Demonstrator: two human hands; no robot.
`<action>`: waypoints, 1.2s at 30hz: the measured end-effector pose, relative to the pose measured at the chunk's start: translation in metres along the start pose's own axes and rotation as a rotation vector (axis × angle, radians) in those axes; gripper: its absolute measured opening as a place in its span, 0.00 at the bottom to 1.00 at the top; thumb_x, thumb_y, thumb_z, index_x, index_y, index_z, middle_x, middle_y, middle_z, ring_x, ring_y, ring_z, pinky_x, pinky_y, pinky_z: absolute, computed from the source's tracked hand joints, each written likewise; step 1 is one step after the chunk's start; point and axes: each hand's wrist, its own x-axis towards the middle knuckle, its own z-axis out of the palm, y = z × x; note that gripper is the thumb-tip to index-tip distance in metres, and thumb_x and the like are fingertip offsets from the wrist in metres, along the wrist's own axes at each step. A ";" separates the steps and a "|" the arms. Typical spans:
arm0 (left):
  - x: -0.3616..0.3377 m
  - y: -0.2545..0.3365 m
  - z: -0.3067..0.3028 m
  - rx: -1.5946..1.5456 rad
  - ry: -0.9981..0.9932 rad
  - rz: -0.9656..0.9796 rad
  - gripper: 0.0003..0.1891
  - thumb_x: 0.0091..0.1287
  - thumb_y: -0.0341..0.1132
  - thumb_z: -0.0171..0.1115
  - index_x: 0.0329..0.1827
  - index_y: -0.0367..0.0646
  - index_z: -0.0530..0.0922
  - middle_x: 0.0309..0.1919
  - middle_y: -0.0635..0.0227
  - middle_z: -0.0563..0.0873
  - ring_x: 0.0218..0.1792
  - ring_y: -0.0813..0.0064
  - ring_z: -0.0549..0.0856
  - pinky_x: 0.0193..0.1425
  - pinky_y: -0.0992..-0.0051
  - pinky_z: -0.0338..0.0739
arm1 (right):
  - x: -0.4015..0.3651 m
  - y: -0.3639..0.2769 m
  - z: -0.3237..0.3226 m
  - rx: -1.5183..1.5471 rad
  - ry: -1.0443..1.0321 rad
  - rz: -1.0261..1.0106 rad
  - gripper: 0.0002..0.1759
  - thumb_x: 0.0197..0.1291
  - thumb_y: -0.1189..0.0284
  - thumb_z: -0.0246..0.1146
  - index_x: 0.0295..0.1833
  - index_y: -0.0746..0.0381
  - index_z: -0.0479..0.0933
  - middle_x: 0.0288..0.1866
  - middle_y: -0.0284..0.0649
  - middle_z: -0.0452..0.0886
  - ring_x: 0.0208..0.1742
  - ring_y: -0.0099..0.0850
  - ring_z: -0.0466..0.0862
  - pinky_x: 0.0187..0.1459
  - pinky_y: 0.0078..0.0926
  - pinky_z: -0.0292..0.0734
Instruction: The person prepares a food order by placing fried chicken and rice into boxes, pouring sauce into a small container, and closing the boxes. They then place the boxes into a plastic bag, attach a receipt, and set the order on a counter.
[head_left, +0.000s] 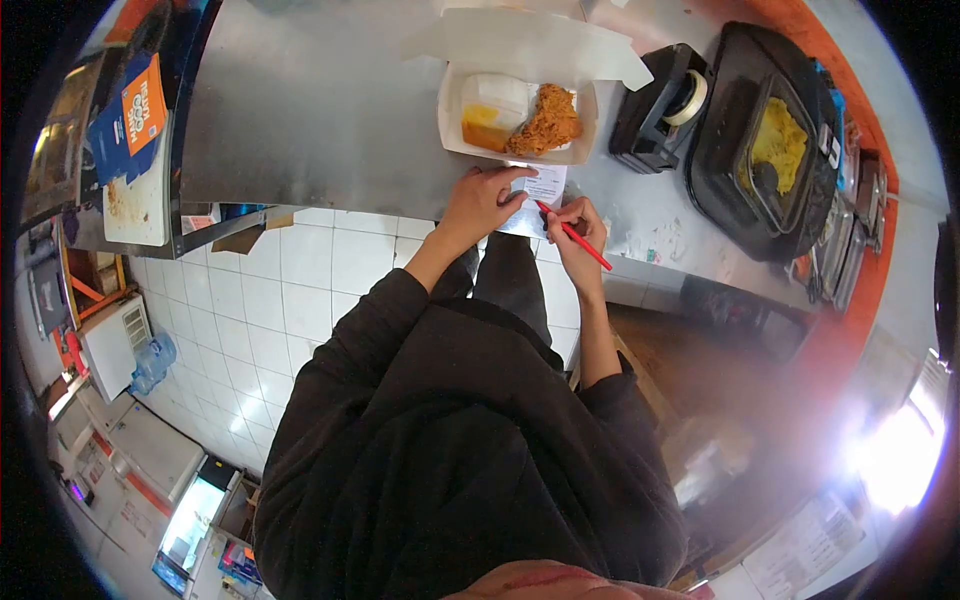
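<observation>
A red pen [588, 246] is gripped in my right hand [577, 226], its tip at a small printed paper slip [546, 186]. My left hand [483, 203] rests on the slip's left side, fingers stretched out over it. The slip lies at the counter's near edge. Just beyond it stands an open cardboard food box [518, 155] with its lid folded back. Inside are a piece of fried chicken [549, 119] and a white wrapped portion [496, 97] with something orange-yellow at its lower edge.
A black tape dispenser [640, 125] with a tape roll [687, 98] stands right of the box. Beside it a black tray [722, 130] bears a clear container of yellow food [779, 143]. The steel counter [320, 110] extends left, where an orange-and-blue printed package [135, 115] lies.
</observation>
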 end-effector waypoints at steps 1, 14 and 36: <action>0.000 0.001 -0.001 0.017 0.006 0.007 0.16 0.58 0.38 0.67 0.52 0.59 0.82 0.15 0.73 0.72 0.20 0.70 0.74 0.36 0.69 0.70 | -0.001 -0.001 0.001 0.041 0.038 0.015 0.10 0.61 0.83 0.62 0.31 0.63 0.67 0.29 0.33 0.73 0.27 0.17 0.74 0.29 0.15 0.71; -0.004 0.045 -0.037 -0.045 0.043 0.060 0.13 0.61 0.37 0.64 0.49 0.52 0.83 0.25 0.71 0.78 0.31 0.71 0.79 0.44 0.70 0.69 | 0.026 -0.055 -0.031 0.106 0.462 -0.393 0.09 0.64 0.78 0.61 0.35 0.62 0.66 0.31 0.38 0.74 0.23 0.26 0.79 0.29 0.21 0.76; 0.049 -0.006 -0.051 0.030 0.535 -0.187 0.34 0.73 0.43 0.50 0.74 0.31 0.50 0.73 0.42 0.55 0.75 0.49 0.56 0.77 0.54 0.47 | 0.116 -0.044 0.037 -0.565 0.373 -0.274 0.20 0.70 0.68 0.51 0.61 0.68 0.69 0.61 0.62 0.73 0.63 0.55 0.72 0.61 0.46 0.66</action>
